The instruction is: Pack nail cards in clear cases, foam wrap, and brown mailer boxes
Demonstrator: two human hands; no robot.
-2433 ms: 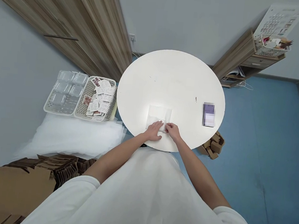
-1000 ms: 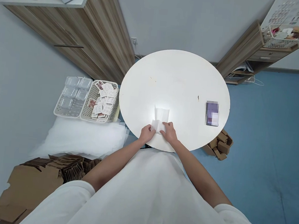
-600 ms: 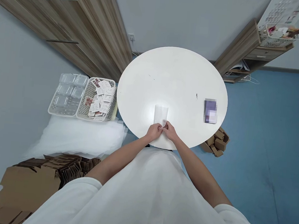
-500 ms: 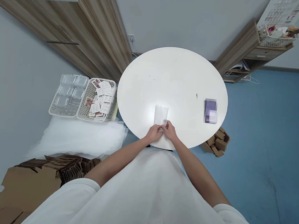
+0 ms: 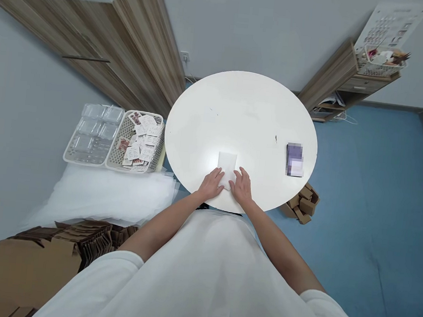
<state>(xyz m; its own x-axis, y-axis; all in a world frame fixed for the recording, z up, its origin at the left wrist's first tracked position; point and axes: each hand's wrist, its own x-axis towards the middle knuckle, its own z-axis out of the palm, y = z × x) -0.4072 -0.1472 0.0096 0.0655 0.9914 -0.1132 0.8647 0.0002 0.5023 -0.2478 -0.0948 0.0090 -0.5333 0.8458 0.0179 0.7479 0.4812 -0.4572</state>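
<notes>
A small white rectangular packet (image 5: 228, 165), looking like thin foam or translucent wrap, lies flat near the front edge of the white oval table (image 5: 246, 107). My left hand (image 5: 211, 184) rests at its left side, fingers spread, fingertips at the packet's edge. On the other side, my right hand (image 5: 242, 187) is also open, with its thumb by the packet's lower right corner. Neither hand grips anything. What the packet contains cannot be made out.
A purple box-like item (image 5: 294, 159), partly blurred, lies at the table's right. Left stand a basket of cards (image 5: 110, 156), a basket of clear plastic boxes (image 5: 68, 149), white sheets (image 5: 107, 193) and flattened cardboard (image 5: 32, 271). Small brown boxes (image 5: 306, 206) sit below the table's right edge.
My hands have moved apart from their pinch at the packet's near end and opened to either side of it. The packet now lies flat, its near end uncovered.
</notes>
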